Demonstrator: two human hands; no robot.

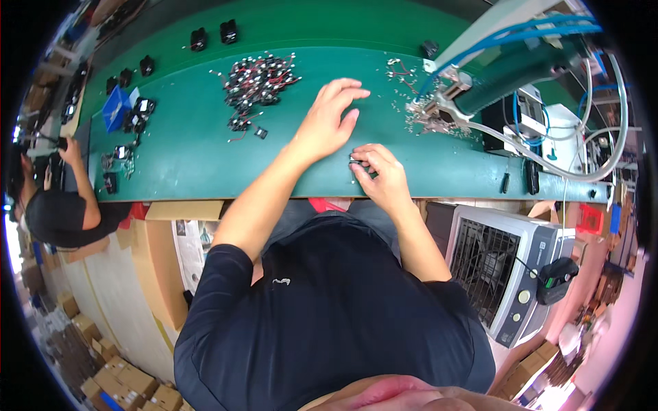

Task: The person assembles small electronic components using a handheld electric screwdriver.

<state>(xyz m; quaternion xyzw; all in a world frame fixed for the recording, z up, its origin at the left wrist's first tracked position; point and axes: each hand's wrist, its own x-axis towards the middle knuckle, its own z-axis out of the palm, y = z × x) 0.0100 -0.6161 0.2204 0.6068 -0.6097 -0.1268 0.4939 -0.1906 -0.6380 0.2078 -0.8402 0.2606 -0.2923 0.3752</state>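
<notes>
My left hand [326,125] hovers over the green work mat [185,147] with its fingers apart and nothing in it. Lower and to its right, my right hand [385,179] is close to the mat, thumb and fingertips pinched together. A small dark part [354,162] shows at those fingertips; its exact kind is too small to make out. Beyond my left hand, to the left, lies a pile of small black components [257,85] with red and black wires and white connectors. One black component [260,133] sits just off the pile's near side.
A bench machine [507,75] with blue air hoses stands at the right, small metal bits [439,118] scattered below it. At the left are a blue bin [116,108] and a co-worker [65,216]. An air cooler [507,274] stands below the bench.
</notes>
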